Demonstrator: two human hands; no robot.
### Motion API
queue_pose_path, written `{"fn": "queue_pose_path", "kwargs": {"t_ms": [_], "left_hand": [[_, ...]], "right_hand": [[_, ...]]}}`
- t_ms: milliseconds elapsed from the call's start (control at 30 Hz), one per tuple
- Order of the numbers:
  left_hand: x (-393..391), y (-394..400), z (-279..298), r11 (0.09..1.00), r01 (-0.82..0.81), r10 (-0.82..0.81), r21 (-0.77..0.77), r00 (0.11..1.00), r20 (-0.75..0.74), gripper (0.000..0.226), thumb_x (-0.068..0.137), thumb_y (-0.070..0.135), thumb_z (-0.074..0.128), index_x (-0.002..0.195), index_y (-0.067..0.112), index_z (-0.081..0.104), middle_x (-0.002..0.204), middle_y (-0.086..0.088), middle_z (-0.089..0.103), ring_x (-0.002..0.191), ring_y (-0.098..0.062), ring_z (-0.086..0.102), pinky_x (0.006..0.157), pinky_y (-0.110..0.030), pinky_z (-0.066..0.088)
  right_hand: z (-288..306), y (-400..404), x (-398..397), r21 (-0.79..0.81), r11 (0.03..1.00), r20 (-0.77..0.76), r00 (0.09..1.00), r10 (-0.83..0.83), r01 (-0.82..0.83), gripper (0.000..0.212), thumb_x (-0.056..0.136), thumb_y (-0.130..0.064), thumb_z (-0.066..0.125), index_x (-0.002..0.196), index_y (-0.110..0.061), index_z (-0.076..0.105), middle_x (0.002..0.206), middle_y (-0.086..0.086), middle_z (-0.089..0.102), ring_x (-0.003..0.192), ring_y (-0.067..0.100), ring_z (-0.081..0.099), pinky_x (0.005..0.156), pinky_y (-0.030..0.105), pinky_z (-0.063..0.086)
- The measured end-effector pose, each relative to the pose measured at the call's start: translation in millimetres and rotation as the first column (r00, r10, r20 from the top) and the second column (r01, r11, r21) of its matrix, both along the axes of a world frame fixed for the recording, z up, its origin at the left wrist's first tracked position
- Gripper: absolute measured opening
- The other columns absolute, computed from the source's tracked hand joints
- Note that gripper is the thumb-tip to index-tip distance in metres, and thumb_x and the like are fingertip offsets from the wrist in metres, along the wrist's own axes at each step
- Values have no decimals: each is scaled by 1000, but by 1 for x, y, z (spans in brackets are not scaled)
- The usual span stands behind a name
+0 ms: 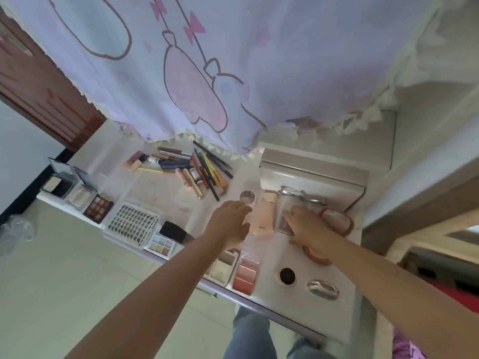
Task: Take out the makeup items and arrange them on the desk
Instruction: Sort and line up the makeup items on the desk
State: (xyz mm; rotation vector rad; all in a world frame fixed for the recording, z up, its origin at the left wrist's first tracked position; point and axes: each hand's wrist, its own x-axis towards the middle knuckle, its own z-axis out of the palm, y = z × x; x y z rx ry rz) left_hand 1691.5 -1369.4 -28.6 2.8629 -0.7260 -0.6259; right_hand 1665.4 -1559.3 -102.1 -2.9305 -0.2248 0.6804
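Observation:
Makeup lies spread over the white desk (166, 187). My left hand (230, 224) reaches out flat with straight fingers, its tips by a peach bottle (264, 216) lying on the desk and just below a small round compact (247, 196). My right hand (308, 229) curls over a clear bottle with a dark pink label (283, 218) that lies beside the peach one, thumb at its lower end. A heap of pencils, tubes and lipsticks (191, 169) lies further back.
A grey box (311, 174) stands behind the bottles, under a hanging lilac curtain (207, 73). Along the front edge lie eyeshadow palettes (98, 208), a lash tray (134, 224), a pink blush palette (245, 275), a dark round sponge (287, 275) and a silver oval case (322, 288).

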Motion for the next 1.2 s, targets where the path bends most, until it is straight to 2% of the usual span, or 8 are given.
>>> {"fn": "queue_pose_path", "kwargs": {"t_ms": [267,367,467,600,700,800,1067,1200], "left_hand": [[45,18,17,966,-39,-8,-254,984,-180,40,94,19,47,134,18,44,138,2,45,128,-13,40,104,-23,30],[57,7,32,909,-133,-31,-394,924,-382,44,91,18,54,133,15,44,134,-1,51,121,-14,48,101,-23,36],[65,-9,52,839,-160,-157,-520,844,-512,57,83,11,66,135,15,42,133,-2,50,121,-15,49,101,-25,41],[68,-19,78,730,-42,-364,-682,821,-439,60,73,6,75,123,26,48,120,7,56,115,-11,54,100,-27,45],[69,-17,100,596,-101,-395,-797,827,-400,53,62,9,73,108,29,57,104,10,63,97,0,62,91,-21,50],[72,-15,118,502,-149,-428,-852,814,-394,58,67,-5,72,120,9,55,98,9,66,85,5,65,74,-14,52],[76,-8,134,356,-195,-511,-914,778,-365,48,58,-2,64,100,21,58,85,16,73,82,0,68,69,-12,51],[75,2,130,336,-234,-491,-913,784,-381,49,59,-3,63,103,18,56,85,15,73,82,0,68,69,-13,52]], "right_hand": [[34,5,-3,379,868,-10,940,-342,320,32,74,-26,69,96,-22,46,103,-3,48,95,15,49,71,22,36],[72,6,-11,539,755,0,897,-443,373,40,72,-20,74,107,-19,54,102,-7,49,96,11,50,79,17,37],[112,8,-15,672,665,78,862,-501,326,43,66,-12,79,91,-34,53,96,-9,55,91,4,55,85,19,46],[159,15,-18,732,639,181,836,-518,237,47,52,-32,78,89,-44,50,104,-25,51,95,-22,49,76,-2,41],[183,19,-21,794,570,176,819,-547,210,51,46,-49,67,95,-43,54,112,-24,51,101,-17,52,80,2,45],[203,22,-21,840,512,200,776,-599,179,46,45,-47,69,90,-42,60,109,-22,57,100,-10,57,82,9,49],[230,31,-17,883,443,205,725,-657,152,39,49,-14,80,80,-34,67,97,-20,63,85,-17,60,71,1,45],[227,40,-11,872,463,214,723,-656,162,36,46,-23,77,74,-45,69,99,-19,64,94,-11,60,84,13,49]]}}
